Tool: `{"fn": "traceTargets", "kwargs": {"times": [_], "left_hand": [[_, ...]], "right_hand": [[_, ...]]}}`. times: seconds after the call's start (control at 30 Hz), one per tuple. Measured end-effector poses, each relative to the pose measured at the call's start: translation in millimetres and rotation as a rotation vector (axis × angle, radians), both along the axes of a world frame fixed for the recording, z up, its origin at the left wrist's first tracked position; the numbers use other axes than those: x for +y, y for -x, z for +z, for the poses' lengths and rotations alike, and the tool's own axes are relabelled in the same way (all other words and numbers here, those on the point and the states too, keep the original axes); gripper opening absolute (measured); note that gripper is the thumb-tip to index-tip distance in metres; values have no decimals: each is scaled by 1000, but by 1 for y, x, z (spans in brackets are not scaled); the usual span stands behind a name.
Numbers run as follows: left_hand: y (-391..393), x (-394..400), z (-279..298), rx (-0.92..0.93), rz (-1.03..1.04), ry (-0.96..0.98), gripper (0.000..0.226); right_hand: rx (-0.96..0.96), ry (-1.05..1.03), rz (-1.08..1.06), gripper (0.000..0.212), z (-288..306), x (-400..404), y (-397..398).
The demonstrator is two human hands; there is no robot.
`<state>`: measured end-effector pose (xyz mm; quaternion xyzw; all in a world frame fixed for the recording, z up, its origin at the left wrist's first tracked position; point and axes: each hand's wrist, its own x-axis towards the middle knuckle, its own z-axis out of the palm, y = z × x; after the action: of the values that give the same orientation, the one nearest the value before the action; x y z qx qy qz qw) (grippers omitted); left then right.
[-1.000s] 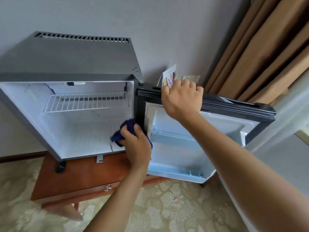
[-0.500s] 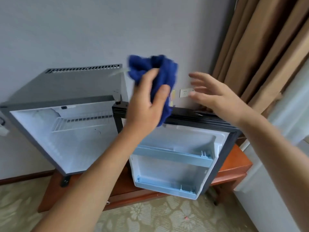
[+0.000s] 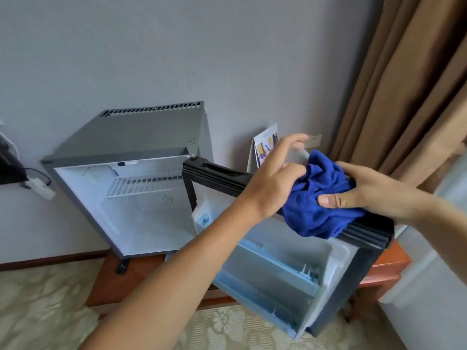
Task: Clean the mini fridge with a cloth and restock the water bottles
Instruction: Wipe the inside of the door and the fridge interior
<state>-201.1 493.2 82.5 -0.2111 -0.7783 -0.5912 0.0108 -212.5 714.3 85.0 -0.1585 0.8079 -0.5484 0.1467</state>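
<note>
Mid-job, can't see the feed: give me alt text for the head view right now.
Both hands bunch a blue cloth above the top edge of the open mini fridge door: the right hand grips it, the left hand touches it with fingers spread. The fridge interior holds only a wire shelf; no water bottles are in view.

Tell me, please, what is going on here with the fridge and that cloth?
A person is partway through cleaning a mini fridge that stands open on a low wooden table. The right hand holds a bunched blue cloth over the top edge of the open door, thumb pressed into it. The left hand touches the cloth's other side, fingers loose. The cabinet holds only a wire shelf; no water bottles are in view.
</note>
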Motion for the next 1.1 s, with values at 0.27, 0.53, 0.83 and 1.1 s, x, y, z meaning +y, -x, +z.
{"fn": "traceTargets", "kwargs": {"times": [0.27, 0.53, 0.83, 1.1], "left_hand": [[-49, -24, -14, 331, 160, 856, 54], [-112, -118, -16, -13, 265, 904, 70], [-147, -201, -3, -254, 420, 677, 79], [-154, -205, 3, -311, 403, 773, 56]], "right_hand": [[-147, 523, -236, 42, -49, 10, -74], [-300, 825, -284, 32, -130, -102, -131], [-1, 626, -165, 79, -123, -314, -121], [-192, 607, -523, 66, -151, -317, 36]]}}
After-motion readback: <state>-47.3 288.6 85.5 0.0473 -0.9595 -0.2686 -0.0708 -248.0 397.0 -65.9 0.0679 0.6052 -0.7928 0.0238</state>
